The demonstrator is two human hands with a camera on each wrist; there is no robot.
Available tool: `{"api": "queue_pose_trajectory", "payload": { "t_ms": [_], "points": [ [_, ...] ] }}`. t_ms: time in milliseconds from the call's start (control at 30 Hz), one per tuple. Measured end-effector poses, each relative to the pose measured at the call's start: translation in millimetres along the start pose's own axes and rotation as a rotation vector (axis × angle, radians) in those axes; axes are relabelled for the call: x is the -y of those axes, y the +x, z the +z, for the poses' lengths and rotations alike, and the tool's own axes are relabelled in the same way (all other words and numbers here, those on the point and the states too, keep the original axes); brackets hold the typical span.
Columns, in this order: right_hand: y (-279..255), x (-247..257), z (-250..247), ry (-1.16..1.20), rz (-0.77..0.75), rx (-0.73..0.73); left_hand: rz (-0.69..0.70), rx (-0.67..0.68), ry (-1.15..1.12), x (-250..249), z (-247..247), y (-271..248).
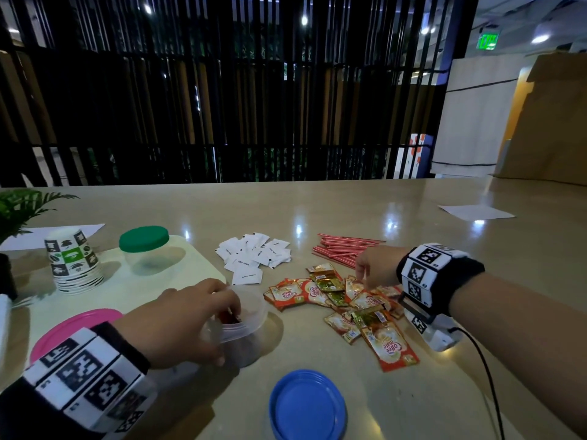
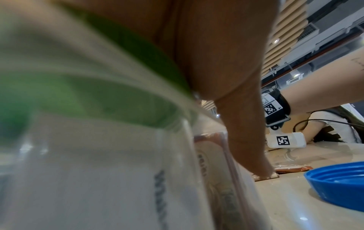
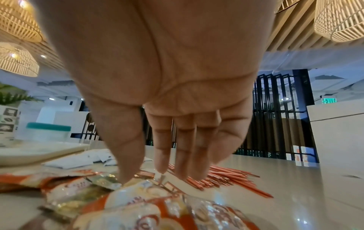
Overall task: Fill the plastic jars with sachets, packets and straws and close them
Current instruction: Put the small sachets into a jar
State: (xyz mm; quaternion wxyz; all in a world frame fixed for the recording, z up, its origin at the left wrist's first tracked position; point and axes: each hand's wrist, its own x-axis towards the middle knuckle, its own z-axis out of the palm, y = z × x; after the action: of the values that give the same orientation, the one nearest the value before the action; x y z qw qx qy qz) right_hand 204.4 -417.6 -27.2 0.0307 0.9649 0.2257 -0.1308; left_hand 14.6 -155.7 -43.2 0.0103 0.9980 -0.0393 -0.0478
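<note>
An open clear plastic jar stands near the table's front, with red sachets inside. My left hand grips it, fingers curled over the rim and the thumb running down the wall. Right of the jar lies a pile of orange and gold creamer sachets. My right hand hovers over the pile with fingers straight and pointing down; the thumb tip touches a gold sachet. White sachets and red straws lie farther back. A blue lid lies upside down in front.
A second jar with a green lid and a stack of paper cups stand on a white tray at the left. A pink lid lies by my left wrist. A plant is at far left, paper at far right.
</note>
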Motion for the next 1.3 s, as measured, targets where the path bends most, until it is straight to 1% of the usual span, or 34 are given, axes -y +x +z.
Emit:
{"api": "queue_pose_trajectory", "payload": {
  "t_ms": [133, 200, 500, 633, 800, 900, 967, 1000, 1067, 1133, 1233, 1300],
  "points": [
    [8, -7, 9, -0.091, 0.109, 0.1, -0.009, 0.013, -0.009, 2, 1, 0],
    [11, -8, 11, -0.103, 0.137, 0.113, -0.007, 0.015, -0.006, 3, 1, 1],
    [23, -21, 21, 0.03, 0.119, 0.047, -0.019, 0.002, -0.008, 6, 3, 2],
    [24, -26, 18, 0.083, 0.072, -0.039, -0.015, -0.002, -0.007, 5, 2, 3],
    [17, -26, -1, 0.274, -0.01, -0.125, -0.012, -0.01, -0.004, 4, 1, 2],
    [2, -4, -20, 0.343, -0.12, -0.245, -0.016, -0.015, -0.011, 4, 1, 2],
    [-11, 20, -32, 0.367, -0.212, -0.339, -0.016, -0.014, -0.017, 4, 1, 2],
    [-17, 34, -37, 0.397, -0.267, -0.363, -0.019, -0.012, -0.022, 3, 0, 2],
    [-29, 63, -44, 0.468, -0.379, -0.367, -0.03, -0.012, -0.026, 3, 0, 1],
    [-35, 87, -45, 0.488, -0.454, -0.36, -0.04, -0.017, -0.033, 3, 1, 1],
    [-38, 118, -38, 0.453, -0.499, -0.311, -0.043, -0.018, -0.036, 2, 0, 1],
    [-37, 133, -32, 0.362, -0.505, -0.322, -0.047, -0.019, -0.021, 0, -1, 1]
  ]
}}
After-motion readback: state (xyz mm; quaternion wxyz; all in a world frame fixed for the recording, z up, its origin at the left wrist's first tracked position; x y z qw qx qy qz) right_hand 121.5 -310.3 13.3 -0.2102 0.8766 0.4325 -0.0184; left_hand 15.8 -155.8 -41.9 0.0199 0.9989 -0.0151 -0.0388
